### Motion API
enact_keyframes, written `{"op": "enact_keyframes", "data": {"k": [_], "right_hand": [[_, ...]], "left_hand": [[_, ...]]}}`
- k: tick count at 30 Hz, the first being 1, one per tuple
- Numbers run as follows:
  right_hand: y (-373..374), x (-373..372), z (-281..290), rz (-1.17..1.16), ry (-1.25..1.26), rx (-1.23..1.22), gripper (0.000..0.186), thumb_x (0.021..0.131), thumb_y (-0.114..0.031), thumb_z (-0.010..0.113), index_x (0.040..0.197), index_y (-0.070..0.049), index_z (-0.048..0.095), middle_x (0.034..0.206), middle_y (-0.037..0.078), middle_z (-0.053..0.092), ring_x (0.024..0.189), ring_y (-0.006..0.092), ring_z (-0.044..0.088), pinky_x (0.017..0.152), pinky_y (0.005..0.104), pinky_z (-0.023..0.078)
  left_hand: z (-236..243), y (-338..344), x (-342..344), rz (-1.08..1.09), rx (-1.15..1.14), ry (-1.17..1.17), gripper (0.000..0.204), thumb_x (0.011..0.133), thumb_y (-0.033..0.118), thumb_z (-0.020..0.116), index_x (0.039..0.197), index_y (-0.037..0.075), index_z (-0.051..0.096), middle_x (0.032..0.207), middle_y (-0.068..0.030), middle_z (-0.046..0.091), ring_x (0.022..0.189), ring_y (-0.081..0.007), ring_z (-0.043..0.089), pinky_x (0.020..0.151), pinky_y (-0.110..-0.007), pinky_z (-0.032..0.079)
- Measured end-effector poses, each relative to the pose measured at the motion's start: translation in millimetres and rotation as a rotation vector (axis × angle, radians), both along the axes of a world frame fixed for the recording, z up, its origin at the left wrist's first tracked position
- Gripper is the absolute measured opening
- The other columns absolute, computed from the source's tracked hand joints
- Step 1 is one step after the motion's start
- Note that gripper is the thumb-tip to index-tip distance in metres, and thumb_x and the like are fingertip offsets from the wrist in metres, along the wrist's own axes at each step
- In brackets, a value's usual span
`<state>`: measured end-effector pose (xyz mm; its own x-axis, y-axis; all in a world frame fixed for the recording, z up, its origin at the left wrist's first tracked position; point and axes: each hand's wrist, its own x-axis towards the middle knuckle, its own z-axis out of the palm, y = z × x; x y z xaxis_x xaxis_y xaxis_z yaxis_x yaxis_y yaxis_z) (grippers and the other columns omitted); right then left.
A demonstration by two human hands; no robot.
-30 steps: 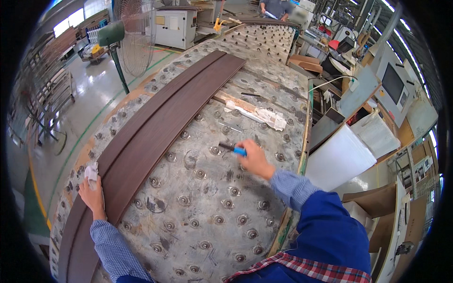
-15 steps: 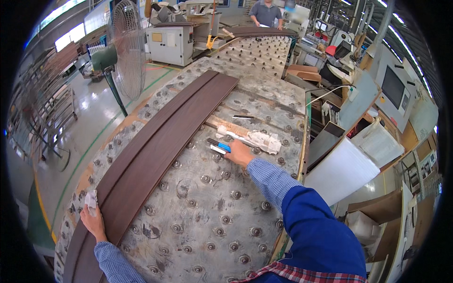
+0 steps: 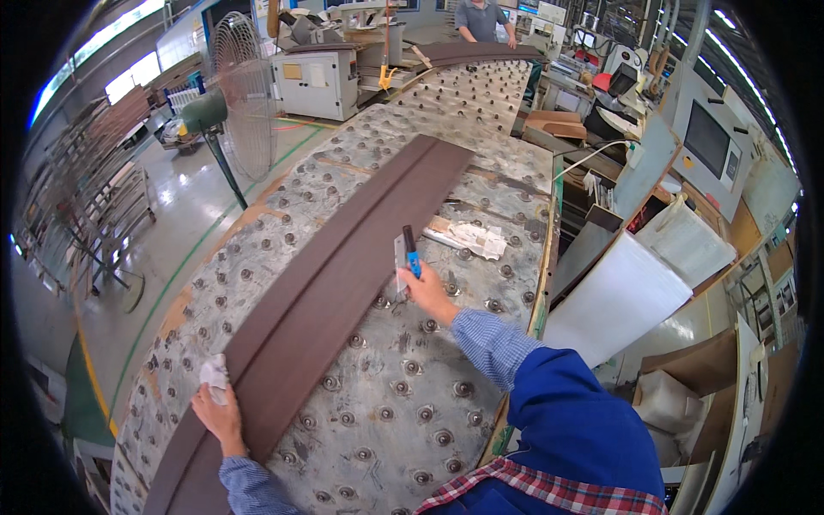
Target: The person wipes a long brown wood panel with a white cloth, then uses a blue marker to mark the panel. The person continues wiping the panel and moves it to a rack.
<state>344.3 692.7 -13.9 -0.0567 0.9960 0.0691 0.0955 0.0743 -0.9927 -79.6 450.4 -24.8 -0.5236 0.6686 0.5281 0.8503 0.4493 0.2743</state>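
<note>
A long dark-brown wooden plank [image 3: 343,249] with a lengthwise groove lies slantwise across the metal table [image 3: 378,429], which is studded with ball rollers. At its near left edge, my left hand [image 3: 221,416] presses a crumpled white cloth [image 3: 215,374] with bent fingers and rests on the plank. Beside the plank's right edge, my right hand [image 3: 431,294] is closed around a blue-and-black marker [image 3: 412,253]. The same hand also holds a flat, pale, blade-like piece [image 3: 400,255]. Both point upward. My right palm is hidden.
Torn whitish paper [image 3: 478,240] lies right of the plank. A standing fan [image 3: 245,103] is beyond the table's left side. At the far end, another person [image 3: 482,19] stands by a second brown plank [image 3: 481,54]. White foam sheets [image 3: 609,296] and a control screen [image 3: 708,137] are at right.
The plank has shifted rightward on the rollers, closer to the torn paper. My left hand moved right with it. My right hand has turned the marker and flat piece upright, near the plank's edge.
</note>
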Motion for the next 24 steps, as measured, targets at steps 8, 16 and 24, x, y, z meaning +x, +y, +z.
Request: {"op": "enact_keyframes", "data": {"k": [8,16,24], "right_hand": [[-56,-23,0,0.041,0.28,-0.274,0.027,0.086,-0.027,0.056,0.093,-0.002,0.062,0.083,0.006,0.067,0.058,0.0102,0.057,0.045,0.0242,0.047],[-130,67,10,-0.146,0.091,-0.211,0.022,0.085,-0.022,0.055,0.086,-0.001,0.062,0.073,0.004,0.065,0.053,0.0085,0.055,0.047,0.0244,0.047],[-135,100,8,-0.163,0.056,-0.175,0.019,0.083,-0.02,0.054,0.088,-0.002,0.061,0.074,0.004,0.066,0.052,0.0089,0.055,0.046,0.0252,0.047]], "left_hand": [[23,-105,129,-0.024,-0.038,-0.08,0.051,0.072,0.033,0.071,0.108,0.002,0.055,0.098,-0.0178,0.047,0.093,-0.0361,0.046,0.081,-0.045,0.039],[28,-183,219,-0.043,-0.08,-0.171,0.053,0.07,0.032,0.074,0.11,0.005,0.052,0.102,-0.0184,0.045,0.095,-0.036,0.046,0.081,-0.045,0.038],[35,-203,276,-0.026,-0.09,-0.16,0.051,0.072,0.031,0.071,0.111,0.003,0.052,0.104,-0.0198,0.044,0.097,-0.0368,0.044,0.081,-0.045,0.037]]}}
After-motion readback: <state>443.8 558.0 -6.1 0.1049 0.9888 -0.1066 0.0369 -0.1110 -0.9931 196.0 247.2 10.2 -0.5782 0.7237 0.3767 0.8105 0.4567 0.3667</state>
